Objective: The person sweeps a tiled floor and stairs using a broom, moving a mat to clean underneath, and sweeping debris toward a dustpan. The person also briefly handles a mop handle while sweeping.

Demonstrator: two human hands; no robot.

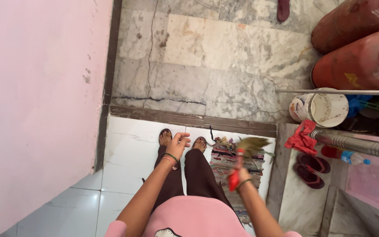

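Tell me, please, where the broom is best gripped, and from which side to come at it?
Probably the red handle end, where the right hand already holds it. The broom points forward, away from the body, its bristles splayed and soft over the mat, so the narrow firm handle suits a wrap from the right side.

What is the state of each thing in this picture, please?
Broom: held in right hand, brush end forward.
Left hand: empty, fingers loosely curled.
Bucket: upright, open, looks empty.
Gas cylinders: standing by the wall.
Red cloth: crumpled, hanging at the rail.
Bottle: lying down, capped.
Sandals: paired, on the floor.
Rug: flat, by the feet.
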